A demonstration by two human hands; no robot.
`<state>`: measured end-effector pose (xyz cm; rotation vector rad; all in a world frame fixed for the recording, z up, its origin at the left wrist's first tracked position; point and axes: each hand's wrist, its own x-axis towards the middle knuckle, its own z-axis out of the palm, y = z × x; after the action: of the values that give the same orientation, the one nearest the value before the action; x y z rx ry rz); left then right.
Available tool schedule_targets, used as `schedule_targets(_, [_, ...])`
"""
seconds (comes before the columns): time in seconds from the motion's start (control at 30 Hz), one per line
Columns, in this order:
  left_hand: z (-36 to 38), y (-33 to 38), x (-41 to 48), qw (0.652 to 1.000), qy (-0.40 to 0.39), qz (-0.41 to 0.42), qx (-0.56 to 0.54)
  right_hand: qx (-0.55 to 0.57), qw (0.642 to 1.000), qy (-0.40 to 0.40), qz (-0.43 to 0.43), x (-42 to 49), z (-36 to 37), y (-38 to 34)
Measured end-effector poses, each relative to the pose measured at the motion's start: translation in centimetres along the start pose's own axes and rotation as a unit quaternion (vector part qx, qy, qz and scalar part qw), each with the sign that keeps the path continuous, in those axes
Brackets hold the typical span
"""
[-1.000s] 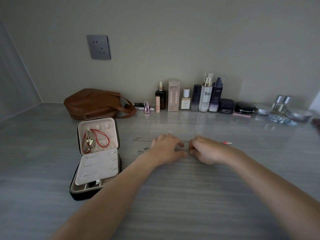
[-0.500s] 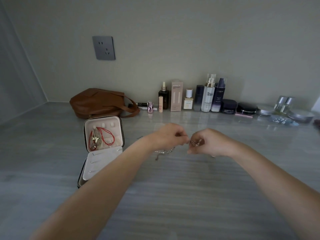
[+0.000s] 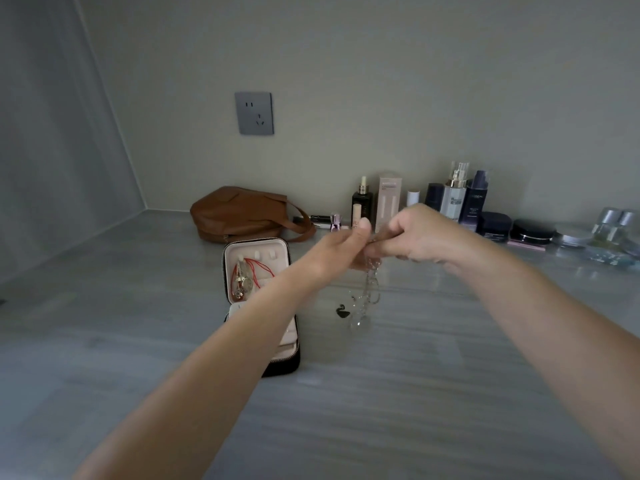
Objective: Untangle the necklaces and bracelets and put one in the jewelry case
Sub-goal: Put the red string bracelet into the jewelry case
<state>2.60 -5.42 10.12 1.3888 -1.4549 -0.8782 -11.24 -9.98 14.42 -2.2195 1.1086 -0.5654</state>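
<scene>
A tangle of thin silver chains (image 3: 367, 292) hangs in the air above the grey tabletop, with a small dark swan-shaped pendant (image 3: 342, 311) at its lower left. My left hand (image 3: 341, 245) and my right hand (image 3: 417, 239) meet fingertip to fingertip and both pinch the top of the tangle. To the left the black jewelry case (image 3: 258, 268) stands open, its pale pink lid upright with a red cord and metal charms (image 3: 247, 277) inside. My left forearm hides much of the case's lower tray.
A brown leather bag (image 3: 239, 214) lies behind the case by the wall. A row of cosmetic bottles and boxes (image 3: 453, 199), dark jars (image 3: 493, 225) and glass items (image 3: 613, 230) lines the back right. A wall socket (image 3: 254, 113) is above the bag.
Both hands have risen from the tabletop, lifting the tangled chains so they hang free. The view has shifted, so the case and bottles sit further right in frame.
</scene>
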Motion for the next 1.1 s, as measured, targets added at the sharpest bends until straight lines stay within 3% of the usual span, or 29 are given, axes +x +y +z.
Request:
schedule_targets(0.1, [-0.8, -0.7, -0.8, 0.981, -0.045, -0.020, -0.186, 0.057, 0.998, 0.027, -0.018, 0.8, 0.3, -1.0])
schedule_targets(0.2, [-2.6, -1.4, -1.6, 0.980, -0.043, -0.046, -0.187, 0.108, 0.993, 0.046, -0.027, 1.6, 0.8, -1.3])
schedule_targets(0.43, [-6.6, -2.7, -3.6, 0.999, -0.010, -0.036, 0.026, 0.195, 0.978, 0.076, 0.012, 2.7, 3.8, -0.7])
schedule_targets(0.6, [-9.5, -3.7, -4.4, 0.988, 0.042, -0.051, 0.138, 0.151, 0.986, 0.022, 0.066, 3.0, 7.8, 0.1])
schedule_targets(0.67, [-10.4, -4.2, -4.5, 0.983, 0.047, -0.048, 0.170, 0.102, 0.994, -0.002, 0.040, 3.5, 9.5, 0.2])
schedule_targets(0.77, [-11.0, -4.5, -4.4, 0.977, 0.032, -0.042, 0.208, 0.122, 0.990, 0.005, -0.069, 4.3, 10.9, -1.2])
schedule_targets(0.9, [-11.6, -5.0, -4.0, 0.965, 0.047, -0.017, 0.256, 0.162, 0.971, -0.130, -0.120, 5.6, 13.2, -2.8])
schedule_targets(1.03, [-12.8, -6.0, -4.2, 0.953, 0.096, -0.008, 0.289, 0.074, 0.985, -0.074, -0.134, 6.6, 14.1, -2.5])
schedule_targets(1.1, [-12.8, -6.6, -4.1, 0.930, 0.128, 0.019, 0.345, 0.040, 0.985, -0.049, -0.159, 6.8, 13.9, -2.7])
